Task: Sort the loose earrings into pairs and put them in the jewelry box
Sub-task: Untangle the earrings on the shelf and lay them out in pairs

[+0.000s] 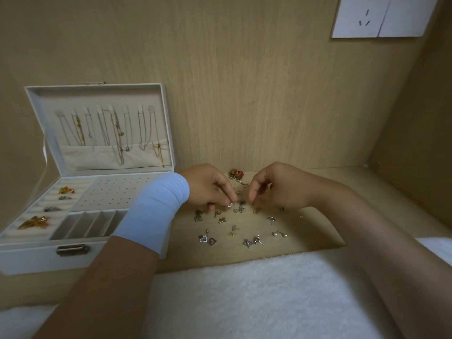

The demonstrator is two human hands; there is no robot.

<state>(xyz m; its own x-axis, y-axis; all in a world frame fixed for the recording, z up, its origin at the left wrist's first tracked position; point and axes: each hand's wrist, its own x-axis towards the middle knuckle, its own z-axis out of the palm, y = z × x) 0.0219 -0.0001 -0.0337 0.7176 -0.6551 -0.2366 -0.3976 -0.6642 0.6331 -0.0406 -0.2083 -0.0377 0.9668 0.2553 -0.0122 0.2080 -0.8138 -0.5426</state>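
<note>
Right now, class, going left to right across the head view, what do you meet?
Jewelry box → left hand, pinching an earring → right hand → wall socket.

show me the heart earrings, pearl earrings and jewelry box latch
heart earrings [203, 239], head view, on the stone-set left heart
pearl earrings [275, 233], head view, on the left pearl
jewelry box latch [72, 249], head view, middle of the metal plate
</note>
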